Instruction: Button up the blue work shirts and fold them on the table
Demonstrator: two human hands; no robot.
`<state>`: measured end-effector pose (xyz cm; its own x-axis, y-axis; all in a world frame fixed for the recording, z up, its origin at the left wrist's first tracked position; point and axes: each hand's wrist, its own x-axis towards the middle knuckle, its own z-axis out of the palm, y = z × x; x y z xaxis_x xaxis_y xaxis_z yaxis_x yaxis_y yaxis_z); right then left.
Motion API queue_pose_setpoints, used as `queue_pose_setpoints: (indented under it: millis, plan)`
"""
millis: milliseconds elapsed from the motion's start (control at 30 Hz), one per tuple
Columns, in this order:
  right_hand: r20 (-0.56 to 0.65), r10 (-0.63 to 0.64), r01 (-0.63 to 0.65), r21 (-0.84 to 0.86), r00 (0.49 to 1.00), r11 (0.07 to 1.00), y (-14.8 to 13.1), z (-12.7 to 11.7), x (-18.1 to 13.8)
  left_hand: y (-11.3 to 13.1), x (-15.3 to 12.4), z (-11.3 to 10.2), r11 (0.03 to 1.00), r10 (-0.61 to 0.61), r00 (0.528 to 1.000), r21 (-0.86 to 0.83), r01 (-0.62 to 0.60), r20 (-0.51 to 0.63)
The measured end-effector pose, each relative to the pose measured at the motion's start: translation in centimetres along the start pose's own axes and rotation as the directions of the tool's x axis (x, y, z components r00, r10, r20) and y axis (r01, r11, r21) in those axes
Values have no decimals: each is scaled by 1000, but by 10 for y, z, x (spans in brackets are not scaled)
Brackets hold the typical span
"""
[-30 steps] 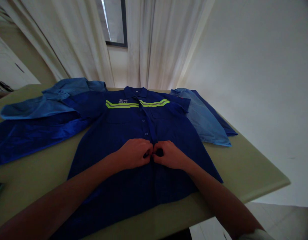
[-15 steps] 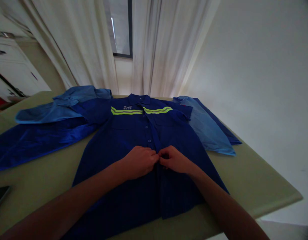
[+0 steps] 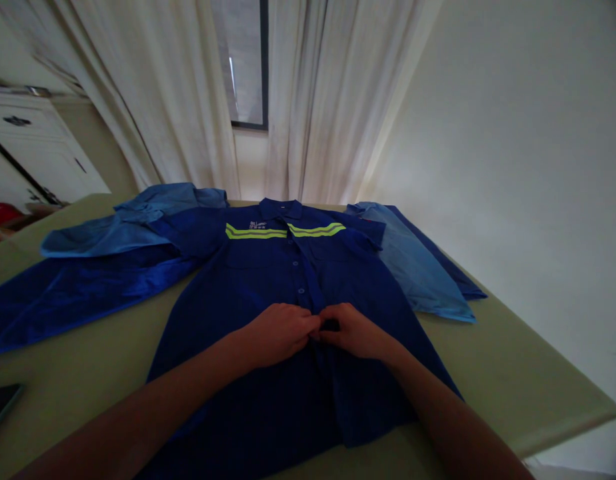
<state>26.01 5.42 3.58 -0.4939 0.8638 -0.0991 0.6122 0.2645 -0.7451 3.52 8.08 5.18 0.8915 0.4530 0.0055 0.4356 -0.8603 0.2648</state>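
A dark blue short-sleeved work shirt (image 3: 258, 287) lies face up, collar away from me, with a yellow-green reflective stripe across the chest. Its front is unfastened at the middle, where a few buttons (image 3: 301, 291) show along one edge. My left hand (image 3: 283, 333) pinches the shirt's front edge, fingers closed. Against its fingertips, my right hand (image 3: 355, 331) is also closed in a pinch on the front placket. The fingertips hide whatever button or buttonhole lies between them.
Light blue cloth (image 3: 103, 230) and shiny darker blue cloth (image 3: 88, 287) lie to the left. More light blue cloth (image 3: 413, 273) lies right. A dark flat device (image 3: 3, 403) rests at the table's (image 3: 528, 373) left edge. Curtains (image 3: 173, 100) and a wall (image 3: 528, 167) stand behind.
The view has tilted slightly, so everything sits a little lower. Both hands stay together at the shirt's front, and the lower right flap has shifted a little to the right.
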Motion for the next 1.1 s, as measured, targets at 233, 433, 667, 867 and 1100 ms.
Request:
queue_pose_setpoints:
  millis: [233,433,667,867,1100]
  plan:
    - [28,-94,95,-47,995,994,1,-1,1,-4,2,-2,997,-28,999,-73,30,31]
    - [15,-95,96,-97,995,991,-2,2,0,-9,1,-2,995,-66,997,-65,70,50]
    - [-8,-35,33,-112,999,993,-4,4,-1,-3,-1,-8,999,-46,997,16,45,70]
    - [-13,-30,28,-118,999,993,-4,5,0,-6,-1,-3,986,65,997,150,-69,32]
    - [-32,-64,59,-149,997,987,-9,8,1,-3,-1,5,937,227,974,276,-215,-13]
